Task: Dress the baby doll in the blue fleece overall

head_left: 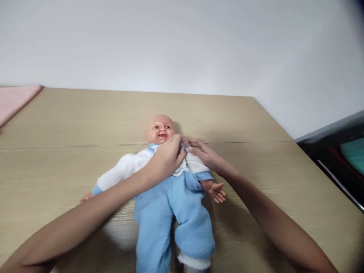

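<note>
A baby doll (160,127) lies on its back, its head toward the wall. It wears a white top (118,172) with blue cuffs and fluffy blue trousers (155,212). My left hand (170,155) crosses its chest, fingers closed in a pinch on the top near the collar. Close beside it, at the doll's shoulder on the right, my right hand (203,151) also pinches the top's fabric. The fingertips of both hands nearly meet, and the exact bit of cloth between them is hidden. One bare doll hand (217,191) sticks out of the sleeve below my right hand.
The doll rests on a light wooden table (85,117) with a seam running across it. A pink cloth (17,100) lies at the far left edge. Behind stands a plain pale wall (159,45). Beyond the right edge is a dark object with a teal part (354,153).
</note>
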Tool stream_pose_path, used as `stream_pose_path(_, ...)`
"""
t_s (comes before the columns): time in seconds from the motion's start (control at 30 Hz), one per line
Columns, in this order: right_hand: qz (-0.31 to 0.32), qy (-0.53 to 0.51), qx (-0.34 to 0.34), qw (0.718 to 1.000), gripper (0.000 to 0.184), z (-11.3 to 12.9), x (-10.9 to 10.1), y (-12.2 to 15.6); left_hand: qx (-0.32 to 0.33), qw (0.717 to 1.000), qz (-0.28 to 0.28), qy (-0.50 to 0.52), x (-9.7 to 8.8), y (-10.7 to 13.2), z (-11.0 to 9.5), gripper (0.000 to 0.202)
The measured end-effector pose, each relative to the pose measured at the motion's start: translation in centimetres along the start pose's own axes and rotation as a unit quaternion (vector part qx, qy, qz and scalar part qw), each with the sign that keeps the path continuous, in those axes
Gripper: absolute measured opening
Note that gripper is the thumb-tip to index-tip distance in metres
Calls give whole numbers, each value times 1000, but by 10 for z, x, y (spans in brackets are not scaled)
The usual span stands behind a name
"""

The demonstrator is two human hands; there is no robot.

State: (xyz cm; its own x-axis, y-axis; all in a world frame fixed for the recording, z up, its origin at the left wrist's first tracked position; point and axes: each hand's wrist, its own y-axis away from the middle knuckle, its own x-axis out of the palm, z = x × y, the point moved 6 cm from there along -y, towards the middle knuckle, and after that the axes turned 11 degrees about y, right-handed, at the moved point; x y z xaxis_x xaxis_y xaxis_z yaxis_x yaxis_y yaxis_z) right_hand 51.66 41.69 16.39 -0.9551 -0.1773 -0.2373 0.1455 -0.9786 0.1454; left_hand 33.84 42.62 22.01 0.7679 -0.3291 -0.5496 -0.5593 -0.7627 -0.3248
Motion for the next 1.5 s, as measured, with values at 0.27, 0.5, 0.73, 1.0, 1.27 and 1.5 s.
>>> stream_pose_path(0.27, 228, 364, 15, 903, 46, 20, -65, 46, 1, 996, 39, -75, 7, 2, -5, 24)
stream_pose_path(0.5, 132, 534, -116, 827, 35, 28, -56, 29, -27, 990, 42, -132, 3, 6, -11, 25)
stream_pose_path(0.73, -7, 579, -186, 794, 40, 13, -57, 38, 13, 993, 36, -114, -8, 15, -11, 15)
stream_pose_path(1.0, -44, 324, -279, 903, 12, 22, 13, 102, 49, 997, -44, -34, -60, 72, -11, 14)
stream_pose_path(1.27, 96, 57, -159, 981, 21, -3, 19, 99, -117, 989, 87, 17, -96, 135, 24, 20)
stream_pose_path(1.5, -21, -74, 5, 997, 56, -23, 14, 75, -182, 966, 162, 86, -104, 130, 30, 24)
